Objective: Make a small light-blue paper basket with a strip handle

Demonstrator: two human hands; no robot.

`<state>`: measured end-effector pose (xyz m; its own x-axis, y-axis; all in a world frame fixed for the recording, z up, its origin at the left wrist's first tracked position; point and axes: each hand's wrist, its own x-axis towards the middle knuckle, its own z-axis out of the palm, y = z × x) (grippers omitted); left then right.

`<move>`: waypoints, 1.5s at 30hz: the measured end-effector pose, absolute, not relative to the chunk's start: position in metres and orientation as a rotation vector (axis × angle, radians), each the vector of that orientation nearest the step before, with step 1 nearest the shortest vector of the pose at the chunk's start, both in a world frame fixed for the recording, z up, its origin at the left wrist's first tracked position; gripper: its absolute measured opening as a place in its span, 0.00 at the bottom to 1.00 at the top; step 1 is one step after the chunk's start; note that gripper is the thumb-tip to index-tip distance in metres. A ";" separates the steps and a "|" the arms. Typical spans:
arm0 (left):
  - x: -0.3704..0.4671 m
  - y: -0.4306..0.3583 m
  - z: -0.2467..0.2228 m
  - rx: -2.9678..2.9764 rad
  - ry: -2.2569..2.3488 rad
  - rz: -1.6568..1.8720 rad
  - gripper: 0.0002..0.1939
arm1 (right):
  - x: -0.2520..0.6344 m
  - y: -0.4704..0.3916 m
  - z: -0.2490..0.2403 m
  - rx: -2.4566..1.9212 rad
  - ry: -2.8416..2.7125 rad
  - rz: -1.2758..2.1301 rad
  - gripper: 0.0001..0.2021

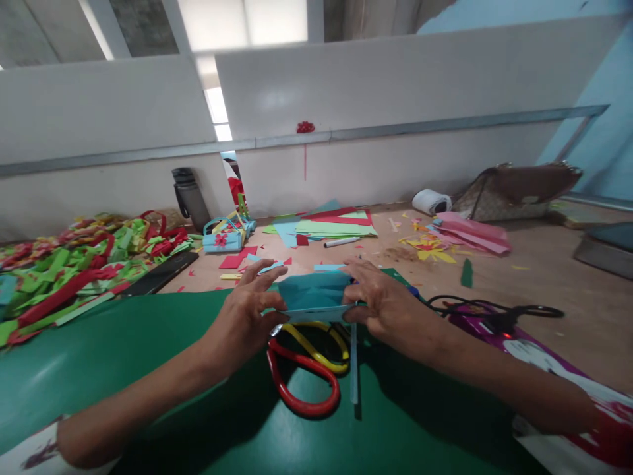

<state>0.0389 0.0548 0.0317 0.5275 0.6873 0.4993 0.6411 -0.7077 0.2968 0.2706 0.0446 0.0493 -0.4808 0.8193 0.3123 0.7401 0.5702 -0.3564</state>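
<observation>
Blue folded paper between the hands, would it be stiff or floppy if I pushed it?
The blue folded paper is probably light, given its thin edges. It seems fairly stiff, spanning from left hand to right hand without obvious sag. Pushed midway, it may bend or crease, being gripped only near its ends.

The left hand (pixel 250 303) and right hand (pixel 376 300) held a folded blue paper (pixel 315 291) by its opposite ends, above red-and-yellow-handled scissors (pixel 301 358) on a green surface (pixel 198 409). Far left, a small blue bag (pixel 217 245) stood near a dark bottle (pixel 192 203); coloured sheets (pixel 336 227) lay far centre, a brown handbag (pixel 519 191) far right.
</observation>
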 end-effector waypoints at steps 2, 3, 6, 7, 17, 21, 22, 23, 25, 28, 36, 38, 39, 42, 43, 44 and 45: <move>0.038 0.054 0.032 2.701 1.157 0.929 0.08 | 0.270 0.044 0.051 -1.285 -2.325 0.271 0.07; 0.038 0.054 0.032 2.711 1.155 0.930 0.08 | 0.270 0.043 0.052 -1.300 -2.311 0.277 0.07; 0.038 0.054 0.031 2.730 1.144 0.927 0.09 | 0.268 0.043 0.052 -1.334 -2.318 0.243 0.08; 0.038 0.054 0.031 2.732 1.138 0.923 0.09 | 0.268 0.043 0.052 -1.335 -2.339 0.224 0.10; 0.037 0.059 0.029 2.696 1.105 0.793 0.06 | 0.271 0.048 0.047 -1.317 -2.430 0.149 0.10; 0.034 0.060 0.032 2.554 1.140 0.798 0.02 | 0.273 0.053 0.045 -1.267 -2.424 0.142 0.09; 0.033 0.060 0.033 2.519 1.136 0.785 0.02 | 0.273 0.054 0.045 -1.266 -2.424 0.141 0.10; 0.033 0.059 0.034 2.487 1.134 0.759 0.02 | 0.273 0.055 0.046 -1.270 -2.421 0.141 0.10; 0.032 0.059 0.036 2.422 1.152 0.711 0.02 | 0.272 0.055 0.047 -1.276 -2.418 0.145 0.11; 0.033 0.060 0.039 2.348 1.175 0.693 0.04 | 0.272 0.055 0.049 -1.280 -2.404 0.145 0.12; 0.044 0.051 0.046 2.092 1.079 0.791 0.06 | 0.270 0.045 0.048 -1.098 -2.266 -0.174 0.08; 0.050 0.047 0.044 1.950 1.114 0.805 0.07 | 0.267 0.038 0.046 -0.948 -2.222 -0.310 0.06; 0.053 0.045 0.042 1.887 1.127 0.813 0.07 | 0.265 0.035 0.045 -0.886 -2.211 -0.355 0.05; 0.061 0.040 0.039 1.726 1.135 0.830 0.09 | 0.260 0.029 0.041 -0.809 -2.232 -0.415 0.05; 0.064 0.038 0.039 1.673 1.132 0.829 0.11 | 0.259 0.029 0.039 -0.820 -2.251 -0.422 0.05; 0.066 0.036 0.040 1.623 1.124 0.827 0.12 | 0.259 0.029 0.038 -0.840 -2.272 -0.428 0.06; 0.068 0.035 0.040 1.580 1.107 0.832 0.13 | 0.258 0.029 0.036 -0.864 -2.293 -0.437 0.07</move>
<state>0.0675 0.0348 0.0402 0.3460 0.9382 -0.0064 0.2554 -0.0876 0.9629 0.2583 0.0290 0.0363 -0.5784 0.4675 0.6685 0.6805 0.7284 0.0795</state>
